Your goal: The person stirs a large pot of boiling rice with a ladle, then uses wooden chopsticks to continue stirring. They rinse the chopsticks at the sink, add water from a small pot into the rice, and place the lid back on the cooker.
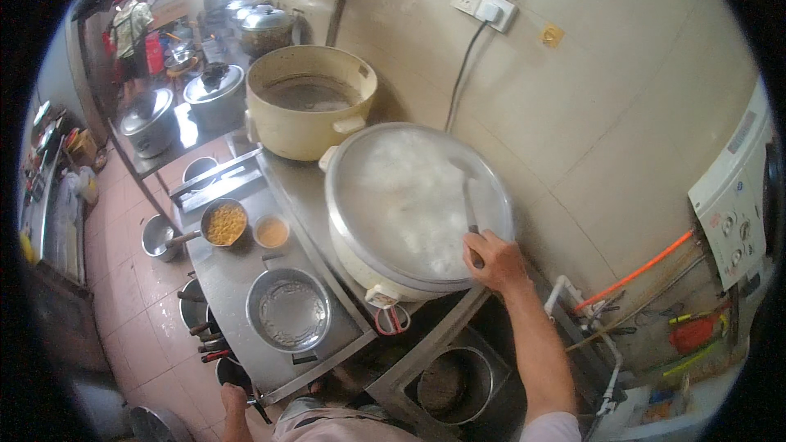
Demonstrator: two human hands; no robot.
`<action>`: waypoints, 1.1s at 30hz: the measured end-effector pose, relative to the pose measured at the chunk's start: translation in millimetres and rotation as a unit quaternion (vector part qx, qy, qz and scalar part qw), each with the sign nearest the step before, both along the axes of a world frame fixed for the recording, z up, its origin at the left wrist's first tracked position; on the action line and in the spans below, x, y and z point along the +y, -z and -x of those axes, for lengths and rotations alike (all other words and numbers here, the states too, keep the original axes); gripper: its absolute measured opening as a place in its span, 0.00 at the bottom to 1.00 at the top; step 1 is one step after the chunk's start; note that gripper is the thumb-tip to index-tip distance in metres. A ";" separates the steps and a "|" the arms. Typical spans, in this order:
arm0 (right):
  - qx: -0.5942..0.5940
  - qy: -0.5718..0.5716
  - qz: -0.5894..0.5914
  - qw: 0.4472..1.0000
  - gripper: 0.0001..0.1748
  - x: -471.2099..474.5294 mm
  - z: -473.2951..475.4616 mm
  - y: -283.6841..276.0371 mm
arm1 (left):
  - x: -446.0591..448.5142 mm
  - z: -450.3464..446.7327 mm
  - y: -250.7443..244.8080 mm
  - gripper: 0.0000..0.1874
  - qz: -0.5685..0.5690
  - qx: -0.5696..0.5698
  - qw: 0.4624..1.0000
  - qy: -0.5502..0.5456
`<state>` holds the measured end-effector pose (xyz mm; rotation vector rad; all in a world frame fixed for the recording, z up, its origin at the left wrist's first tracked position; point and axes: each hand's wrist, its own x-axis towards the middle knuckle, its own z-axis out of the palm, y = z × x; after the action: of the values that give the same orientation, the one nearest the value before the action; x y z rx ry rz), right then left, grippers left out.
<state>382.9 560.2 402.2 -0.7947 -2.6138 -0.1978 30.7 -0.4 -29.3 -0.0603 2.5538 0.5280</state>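
Note:
My right hand (496, 259) is closed around the dark handle of a ladle or spatula (469, 199), whose head rests in pale, steaming liquid in a large round electric cooker (362, 261). Down at the lower left, beside the metal worktop, my left hand (233, 398) is partly visible near a dark-handled pan (232, 373); whether it grips anything cannot be made out. Between the hands a wide aluminium pot (288, 310) stands on the worktop. Behind it are a small saucepan of yellow food pieces (225, 223) and a cup of orange-brown contents (271, 232).
A cream pot (301, 129) stands behind the cooker. Red-handled scissors (392, 320) lie under its front edge. Lidded pots (214, 86) fill the back shelf. A power cord (463, 67) runs down the wall. Another person (131, 31) stands far back left.

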 end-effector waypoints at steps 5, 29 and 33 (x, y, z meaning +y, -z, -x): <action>0.058 -0.033 0.007 0.998 0.06 16.2 7.6 0.9 | 7.6 -4.2 16.4 0.11 -0.005 0.073 0.994 0.081; 0.201 0.188 0.411 0.869 0.08 -47.8 -41.5 -95.6 | 54.5 -34.8 -31.7 0.09 0.015 0.048 0.996 0.075; 0.216 0.174 0.441 0.853 0.09 -57.2 -49.2 -111.9 | 55.4 -25.6 -15.8 0.09 -0.019 0.018 0.998 0.065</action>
<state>432.1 502.9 514.1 -1.3968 -2.0203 1.0386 56.2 55.0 -13.5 0.1284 2.5595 0.5319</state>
